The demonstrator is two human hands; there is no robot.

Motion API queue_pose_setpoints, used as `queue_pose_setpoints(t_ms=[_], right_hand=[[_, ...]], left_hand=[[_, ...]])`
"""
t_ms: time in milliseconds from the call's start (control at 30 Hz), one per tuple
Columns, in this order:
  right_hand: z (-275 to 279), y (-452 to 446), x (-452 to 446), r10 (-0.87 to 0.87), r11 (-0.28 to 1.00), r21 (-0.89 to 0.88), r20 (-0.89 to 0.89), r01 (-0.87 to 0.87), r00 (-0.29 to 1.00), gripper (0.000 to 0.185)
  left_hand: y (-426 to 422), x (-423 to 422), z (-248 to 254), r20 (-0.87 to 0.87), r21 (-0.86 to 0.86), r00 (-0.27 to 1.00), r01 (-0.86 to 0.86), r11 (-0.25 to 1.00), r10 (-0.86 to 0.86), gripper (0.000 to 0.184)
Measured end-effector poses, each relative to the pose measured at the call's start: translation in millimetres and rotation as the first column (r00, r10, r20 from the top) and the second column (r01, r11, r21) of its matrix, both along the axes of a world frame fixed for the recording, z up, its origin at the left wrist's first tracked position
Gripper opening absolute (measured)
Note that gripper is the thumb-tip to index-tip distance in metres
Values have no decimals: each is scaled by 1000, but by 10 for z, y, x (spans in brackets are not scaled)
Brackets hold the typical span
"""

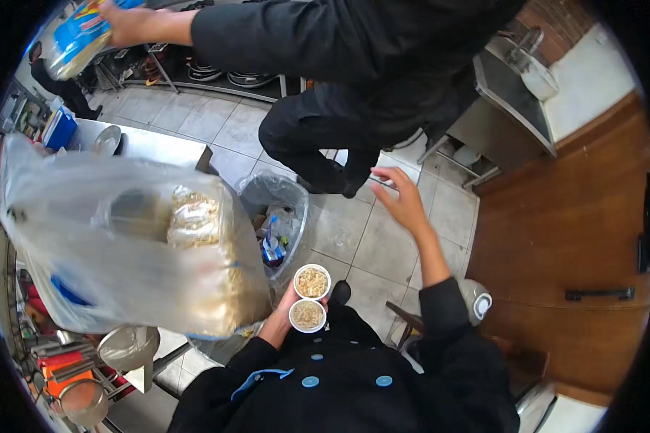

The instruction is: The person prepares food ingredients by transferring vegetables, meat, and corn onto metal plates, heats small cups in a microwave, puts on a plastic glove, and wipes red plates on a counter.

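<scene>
My left hand (pixel 279 319) is closed around two small white cups held close together in front of my jacket. Pale shredded or chopped pieces fill both the farther cup (pixel 313 282) and the nearer cup (pixel 307 315). My right hand (pixel 403 200) reaches forward over the tiled floor, fingers apart and slightly curved, holding nothing. A big clear plastic bag (pixel 123 245) with pale packed contents bulges up to the left of the cups; its exact contents are blurred by the film.
A person in dark clothes stands ahead, a hand (pixel 130 27) gripping a blue-and-yellow package (pixel 79 36). A lined waste bin (pixel 303 209) with rubbish stands beyond the clear bag. A wooden door (pixel 563 252) is at right, a metal table (pixel 159 148) at left, strainers (pixel 84 404) lower left.
</scene>
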State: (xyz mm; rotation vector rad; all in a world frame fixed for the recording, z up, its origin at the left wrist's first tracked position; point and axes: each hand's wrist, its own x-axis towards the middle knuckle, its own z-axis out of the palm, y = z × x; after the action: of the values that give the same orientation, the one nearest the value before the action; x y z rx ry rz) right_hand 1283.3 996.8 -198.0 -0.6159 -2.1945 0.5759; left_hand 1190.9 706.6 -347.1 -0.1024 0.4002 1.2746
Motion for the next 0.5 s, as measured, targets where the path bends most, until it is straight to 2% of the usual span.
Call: queue_pose_setpoints(t_ms=[33, 67, 100, 133, 200, 267, 333, 400, 467, 500], right_hand=[[69, 359, -215, 159, 954, -273, 116, -122, 981, 23], [118, 617, -400, 336, 824, -532, 184, -194, 924, 21], [161, 806, -593, 409, 810, -544, 254, -220, 876, 20], [221, 974, -799, 473, 798, -551, 321, -244, 820, 21], [178, 1160, -1105, 565, 744, -591, 308, -311, 765, 27], [-37, 1243, -1305, 729, 605, -664, 242, -439, 640, 23], [-362, 1286, -1425, 870, 397, -839, 215, -372, 443, 26], [-977, 1299, -1506, 923, 299, -930, 225, -213, 311, 30], [-1855, 1272, -1515, 948, 306, -944, 291, -123, 127, 32], [-2357, 1224, -1491, 953, 302, -949, 303, -87, 8, 30]], left_hand=[[126, -32, 1, 9, -16, 999, -46, 999, 46, 67], [250, -87, -8, 17, -29, 996, -92, 995, 92, 67], [373, -156, 9, 117, -136, 988, -86, 987, 102, 66], [507, -216, -60, 63, -22, 990, -121, 992, 123, 60], [742, -377, -187, 83, -59, 988, -129, 990, 133, 58], [963, -508, -279, 113, -87, 983, -133, 987, 143, 55], [1176, -656, -364, -20, -70, 974, -225, 972, 224, 53], [1297, -741, -340, 12, -104, 953, -301, 948, 303, 52], [1384, -787, -403, 15, -170, 935, -346, 923, 353, 50], [1389, -823, -582, -71, -141, 940, -342, 929, 335, 51]])
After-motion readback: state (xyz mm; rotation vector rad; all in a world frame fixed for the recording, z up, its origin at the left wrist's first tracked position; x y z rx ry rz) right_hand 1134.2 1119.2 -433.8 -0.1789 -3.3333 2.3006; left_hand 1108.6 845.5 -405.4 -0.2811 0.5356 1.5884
